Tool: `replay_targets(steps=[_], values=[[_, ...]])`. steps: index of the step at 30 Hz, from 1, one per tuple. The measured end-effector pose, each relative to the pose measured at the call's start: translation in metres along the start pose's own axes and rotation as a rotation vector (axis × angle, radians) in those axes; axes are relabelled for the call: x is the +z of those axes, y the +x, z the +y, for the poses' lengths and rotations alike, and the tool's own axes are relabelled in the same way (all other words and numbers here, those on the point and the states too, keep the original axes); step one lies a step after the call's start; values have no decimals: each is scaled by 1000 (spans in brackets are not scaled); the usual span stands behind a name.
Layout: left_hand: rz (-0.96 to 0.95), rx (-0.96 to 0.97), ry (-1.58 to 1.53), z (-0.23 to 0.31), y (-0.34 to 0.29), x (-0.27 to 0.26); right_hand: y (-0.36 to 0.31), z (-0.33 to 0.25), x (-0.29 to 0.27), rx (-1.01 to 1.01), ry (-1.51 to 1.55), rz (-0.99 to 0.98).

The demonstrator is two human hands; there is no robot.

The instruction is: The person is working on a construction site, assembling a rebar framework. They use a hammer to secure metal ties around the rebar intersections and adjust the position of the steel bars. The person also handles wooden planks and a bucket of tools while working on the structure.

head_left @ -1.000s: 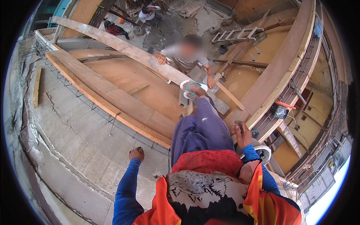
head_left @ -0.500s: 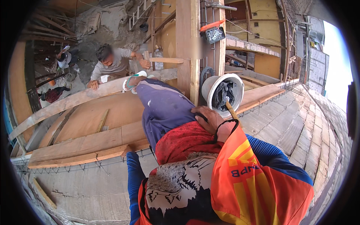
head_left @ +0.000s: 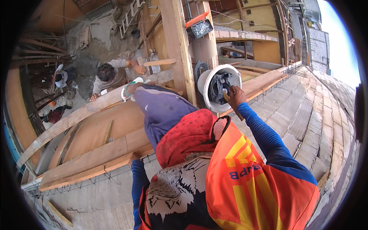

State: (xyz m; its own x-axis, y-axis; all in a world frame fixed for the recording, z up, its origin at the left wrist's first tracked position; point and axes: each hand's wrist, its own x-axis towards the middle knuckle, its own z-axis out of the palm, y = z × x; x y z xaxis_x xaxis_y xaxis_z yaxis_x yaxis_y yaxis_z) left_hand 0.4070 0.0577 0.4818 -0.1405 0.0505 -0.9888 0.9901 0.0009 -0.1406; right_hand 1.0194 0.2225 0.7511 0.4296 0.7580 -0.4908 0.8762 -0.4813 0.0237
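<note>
My right hand (head_left: 236, 95) is at the mouth of a white bucket (head_left: 203, 81), its fingers closed around the upper part of a wooden-handled tool (head_left: 232, 103). The tool's pale end points into the bucket and its handle leans out over the rim; its kind is hidden. Dark crumpled material (head_left: 218, 87) lines the bucket. My left hand (head_left: 134, 156) rests at the edge of a wooden plank (head_left: 111, 165), beside my leg. Its fingers are mostly out of sight. My legs, in purple trousers (head_left: 163, 105), stretch across the plywood formwork.
A co-worker (head_left: 109, 74) below holds a curved board (head_left: 73, 119) near my sandalled foot. A black container of metal fasteners (head_left: 201, 28) hangs by a wooden post (head_left: 183, 50). Rebar ends stick out along the planks. Grey roofing (head_left: 299, 111) lies right. Other people are farther down.
My right hand has left my thigh and moved right to the tool in the bucket. The view has shifted slightly. The co-worker's head has tipped down.
</note>
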Motion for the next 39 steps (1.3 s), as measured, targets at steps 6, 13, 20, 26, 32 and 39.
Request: replay_targets(steps=[6,13,20,26,32,39], values=[[14,66,118,-4,-12,-5,60,66,98,-5,19,17],[82,161,109,-17,-18,12,82,104,138,133,-175,-328],[180,-424,-359,-12,-25,10,41,76,110,186,39,25],[1107,-385,-1087,38,-80,-72,-25,18,2,294,314,130],[655,762,-1608,157,-143,-197,-14,-3,-17,577,641,172],[298,1099,-1510,225,-218,-264,-13,-42,-48,256,464,322]])
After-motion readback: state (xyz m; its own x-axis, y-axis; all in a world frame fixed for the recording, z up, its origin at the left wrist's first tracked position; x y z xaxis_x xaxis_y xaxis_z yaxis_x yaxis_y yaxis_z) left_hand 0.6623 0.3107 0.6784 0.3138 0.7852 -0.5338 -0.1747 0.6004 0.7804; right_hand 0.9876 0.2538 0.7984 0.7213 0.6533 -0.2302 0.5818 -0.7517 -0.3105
